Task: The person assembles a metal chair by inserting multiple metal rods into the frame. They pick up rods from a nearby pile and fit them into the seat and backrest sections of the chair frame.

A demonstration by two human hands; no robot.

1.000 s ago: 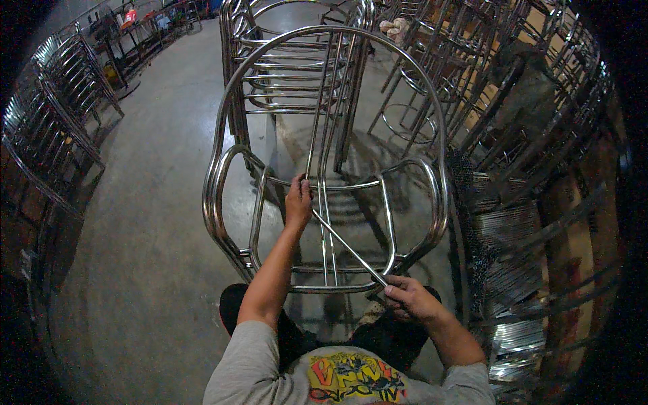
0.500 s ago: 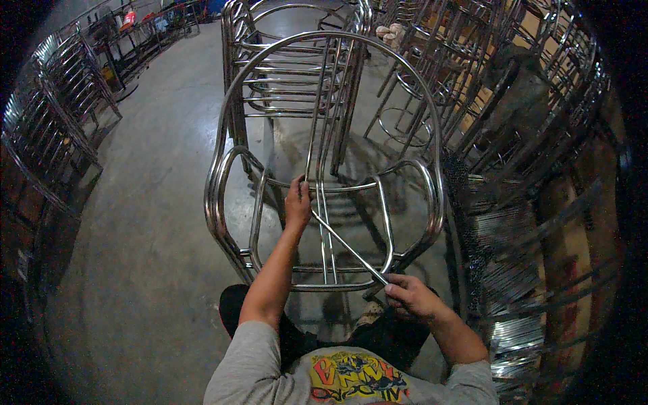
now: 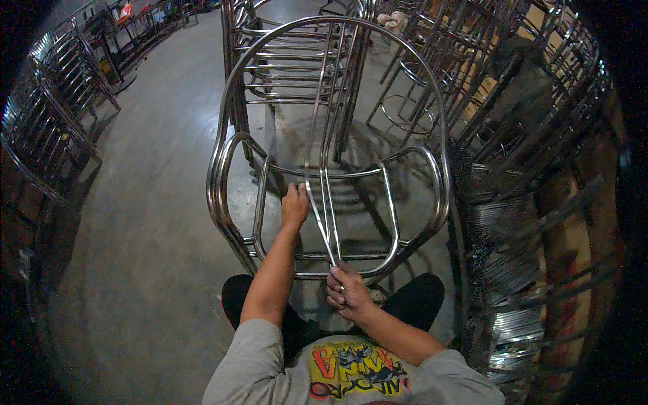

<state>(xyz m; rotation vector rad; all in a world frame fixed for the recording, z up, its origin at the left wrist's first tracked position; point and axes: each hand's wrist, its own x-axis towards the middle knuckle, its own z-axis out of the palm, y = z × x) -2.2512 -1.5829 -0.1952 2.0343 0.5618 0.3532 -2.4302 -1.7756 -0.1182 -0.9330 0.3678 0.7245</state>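
Note:
A shiny tubular metal chair frame stands right in front of me, with a tall rounded back and curved armrests. Two slim metal strips run down its middle from the top hoop to the seat rail. Left of them is a third metal strip, bent partway down. My right hand is closed round its lower end at the front seat rail. Beside the bend, at the rear seat rail, my left hand has its fingers curled against the strip; the fingertips are partly hidden.
Behind the chair frame stands a stack of similar metal frames. More frames line the left side. At the right are piled metal stools and frames and a heap of shiny metal strips. The floor is smooth concrete.
My right hand has moved left with the strip's lower end, from the seat's right front to its middle. The strip now slants less. My left hand has stayed near the bend, shifting slightly left.

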